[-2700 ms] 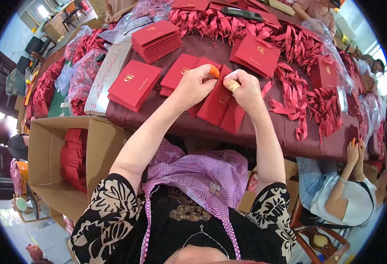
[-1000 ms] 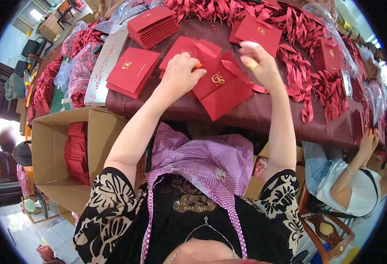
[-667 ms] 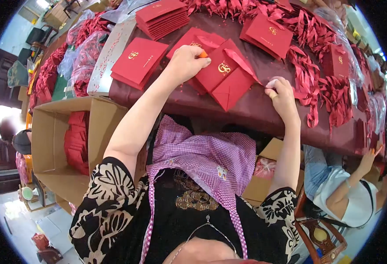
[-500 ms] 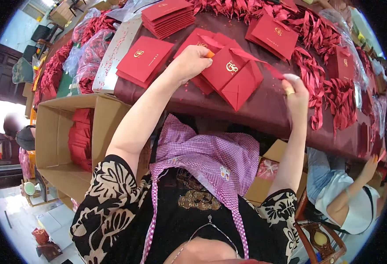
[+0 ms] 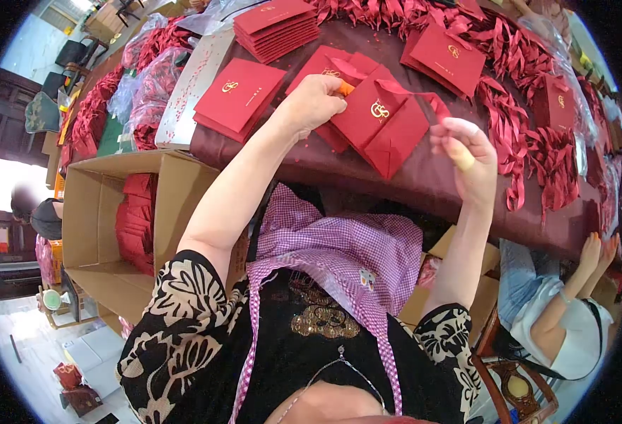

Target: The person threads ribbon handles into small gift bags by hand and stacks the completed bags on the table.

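A red paper bag (image 5: pixel 384 131) with a gold logo lies tilted near the table's front edge. My left hand (image 5: pixel 316 104) is closed on its upper left edge, thumb and orange-covered finger pinching it. From the bag's top a red ribbon (image 5: pixel 413 93) runs right to my right hand (image 5: pixel 468 157), whose fingertips, one with a pale covering, are at the ribbon's end; the hand is partly curled round it. Behind the bag lies another red bag (image 5: pixel 330 61), partly hidden.
Stacked red bags (image 5: pixel 277 28) stand at the back, with more at the left (image 5: pixel 240 97) and right (image 5: pixel 444 58). Ribbon bundles (image 5: pixel 507 134) hang at the right edge. A cardboard box (image 5: pixel 106 279) holding red bags stands left. A co-worker (image 5: pixel 565 321) sits at lower right.
The bag has been turned from between both hands to lie logo up. My right hand has drawn the ribbon out to the right, and its fingers are now more spread and raised.
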Demonstrator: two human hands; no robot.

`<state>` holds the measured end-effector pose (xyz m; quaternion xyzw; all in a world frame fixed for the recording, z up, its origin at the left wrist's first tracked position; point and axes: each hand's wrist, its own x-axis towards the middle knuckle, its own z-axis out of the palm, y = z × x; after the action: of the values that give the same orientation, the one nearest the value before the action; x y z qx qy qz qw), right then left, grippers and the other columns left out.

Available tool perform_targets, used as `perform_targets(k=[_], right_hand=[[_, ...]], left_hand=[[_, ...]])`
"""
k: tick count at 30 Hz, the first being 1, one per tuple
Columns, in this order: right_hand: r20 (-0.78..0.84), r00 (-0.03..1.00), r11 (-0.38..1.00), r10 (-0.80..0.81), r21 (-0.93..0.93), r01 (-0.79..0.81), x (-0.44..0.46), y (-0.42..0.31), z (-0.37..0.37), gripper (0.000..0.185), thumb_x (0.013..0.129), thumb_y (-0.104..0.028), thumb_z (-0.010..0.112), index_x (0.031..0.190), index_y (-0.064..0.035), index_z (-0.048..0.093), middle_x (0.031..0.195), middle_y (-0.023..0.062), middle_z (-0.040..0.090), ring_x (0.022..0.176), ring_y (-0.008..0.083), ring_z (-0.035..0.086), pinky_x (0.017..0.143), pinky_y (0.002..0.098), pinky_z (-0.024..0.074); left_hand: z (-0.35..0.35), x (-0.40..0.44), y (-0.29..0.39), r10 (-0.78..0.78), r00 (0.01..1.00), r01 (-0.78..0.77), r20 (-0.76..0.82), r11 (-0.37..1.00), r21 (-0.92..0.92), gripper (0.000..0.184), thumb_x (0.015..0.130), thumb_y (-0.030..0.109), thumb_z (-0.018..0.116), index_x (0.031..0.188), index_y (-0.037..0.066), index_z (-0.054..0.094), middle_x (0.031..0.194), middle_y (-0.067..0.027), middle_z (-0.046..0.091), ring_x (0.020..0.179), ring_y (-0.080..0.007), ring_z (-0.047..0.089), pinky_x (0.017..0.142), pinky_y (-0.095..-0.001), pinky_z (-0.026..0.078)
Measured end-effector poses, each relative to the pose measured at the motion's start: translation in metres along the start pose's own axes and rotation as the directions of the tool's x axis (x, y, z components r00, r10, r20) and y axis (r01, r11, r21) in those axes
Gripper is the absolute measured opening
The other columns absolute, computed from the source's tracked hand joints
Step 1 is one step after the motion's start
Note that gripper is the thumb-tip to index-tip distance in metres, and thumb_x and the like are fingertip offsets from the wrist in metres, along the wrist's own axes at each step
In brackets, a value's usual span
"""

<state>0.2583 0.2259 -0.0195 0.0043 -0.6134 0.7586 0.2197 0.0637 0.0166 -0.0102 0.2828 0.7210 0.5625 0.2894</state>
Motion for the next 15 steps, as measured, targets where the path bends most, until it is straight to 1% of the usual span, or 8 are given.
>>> perform_targets(k=[1, 3, 4, 6, 7, 10, 14, 15], right_hand=[[-0.072, 0.997, 0.984, 0.021, -0.177, -0.034, 0.001, 0.001, 0.010, 0.021, 0.084, -0.003, 0.063, 0.104, 0.0012, 0.062, 0.100, 0.0097, 0.066, 0.083, 0.0163, 0.063, 0.075, 0.0272, 0.0503], [-0.086, 0.992, 0.894, -0.095, -0.446, 0.047, 0.003, 0.014, 0.026, 0.014, 0.082, -0.003, 0.065, 0.096, -0.0013, 0.065, 0.093, 0.0049, 0.066, 0.080, 0.0135, 0.061, 0.073, 0.0250, 0.0494], [0.001, 0.968, 0.762, -0.249, -0.617, 0.197, 0.007, 0.014, 0.036, 0.011, 0.078, -0.005, 0.069, 0.088, -0.0043, 0.065, 0.086, 0.0045, 0.063, 0.079, 0.0170, 0.059, 0.072, 0.0285, 0.0479], [0.140, 0.874, 0.474, -0.465, -0.795, 0.379, 0.013, 0.010, 0.059, 0.014, 0.071, -0.006, 0.071, 0.083, -0.0062, 0.064, 0.083, 0.0068, 0.058, 0.082, 0.0236, 0.057, 0.074, 0.0343, 0.0452], [0.197, 0.830, 0.363, -0.522, -0.829, 0.425, 0.016, 0.012, 0.066, 0.016, 0.067, -0.008, 0.072, 0.081, -0.0071, 0.064, 0.084, 0.0070, 0.056, 0.084, 0.0273, 0.053, 0.075, 0.0373, 0.0417], [0.268, 0.801, 0.236, -0.536, -0.863, 0.446, 0.027, 0.025, 0.078, 0.015, 0.068, -0.011, 0.072, 0.081, -0.0088, 0.064, 0.086, 0.0048, 0.058, 0.083, 0.0253, 0.052, 0.074, 0.0369, 0.0397], [0.254, 0.841, 0.283, -0.478, -0.862, 0.421, 0.035, 0.046, 0.085, 0.011, 0.073, -0.012, 0.068, 0.079, -0.0079, 0.061, 0.083, 0.0052, 0.059, 0.082, 0.0249, 0.052, 0.075, 0.0370, 0.0387], [0.231, 0.869, 0.334, -0.437, -0.855, 0.395, 0.036, 0.050, 0.085, 0.009, 0.074, -0.011, 0.066, 0.080, -0.0077, 0.060, 0.082, 0.0056, 0.059, 0.082, 0.0252, 0.052, 0.075, 0.0371, 0.0385]], left_hand=[[0.001, -0.001, 0.001, -0.007, 1.000, 0.007, -0.005, 1.000, -0.026, 0.029, 0.076, -0.006, 0.052, 0.104, -0.007, 0.061, 0.088, -0.0053, 0.064, 0.076, -0.0097, 0.058, 0.073, -0.0224, 0.047], [0.003, -0.004, 0.004, -0.001, 1.000, 0.000, -0.011, 0.999, -0.054, 0.029, 0.076, -0.006, 0.053, 0.104, -0.006, 0.062, 0.088, -0.0050, 0.064, 0.076, -0.0092, 0.058, 0.072, -0.0220, 0.046], [0.003, -0.005, 0.005, 0.005, 1.000, -0.006, -0.015, 0.997, -0.081, 0.030, 0.076, -0.006, 0.053, 0.104, -0.005, 0.062, 0.088, -0.0046, 0.064, 0.076, -0.0086, 0.058, 0.072, -0.0215, 0.046], [0.004, -0.007, 0.007, -0.001, 1.000, 0.000, -0.006, 0.995, -0.101, 0.030, 0.076, -0.006, 0.053, 0.104, -0.005, 0.062, 0.087, -0.0042, 0.064, 0.076, -0.0081, 0.057, 0.071, -0.0210, 0.046], [0.005, -0.007, 0.008, -0.006, 1.000, 0.007, 0.001, 0.993, -0.120, 0.030, 0.075, -0.006, 0.054, 0.104, -0.005, 0.062, 0.087, -0.0038, 0.064, 0.075, -0.0076, 0.057, 0.071, -0.0205, 0.045], [0.005, -0.007, 0.006, 0.018, 1.000, -0.019, -0.020, 0.998, -0.057, 0.031, 0.075, -0.006, 0.054, 0.104, -0.005, 0.062, 0.087, -0.0029, 0.063, 0.075, -0.0071, 0.056, 0.071, -0.0200, 0.045], [0.006, -0.006, 0.001, 0.056, 0.998, -0.057, -0.025, 0.996, -0.073, 0.030, 0.074, -0.006, 0.054, 0.103, -0.005, 0.063, 0.088, -0.0026, 0.064, 0.076, -0.0067, 0.055, 0.071, -0.0195, 0.044], [0.007, -0.008, 0.001, 0.061, 0.997, -0.064, -0.036, 0.995, -0.073, 0.030, 0.074, -0.006, 0.055, 0.102, -0.004, 0.063, 0.088, -0.0024, 0.064, 0.076, -0.0065, 0.055, 0.071, -0.0194, 0.044]])
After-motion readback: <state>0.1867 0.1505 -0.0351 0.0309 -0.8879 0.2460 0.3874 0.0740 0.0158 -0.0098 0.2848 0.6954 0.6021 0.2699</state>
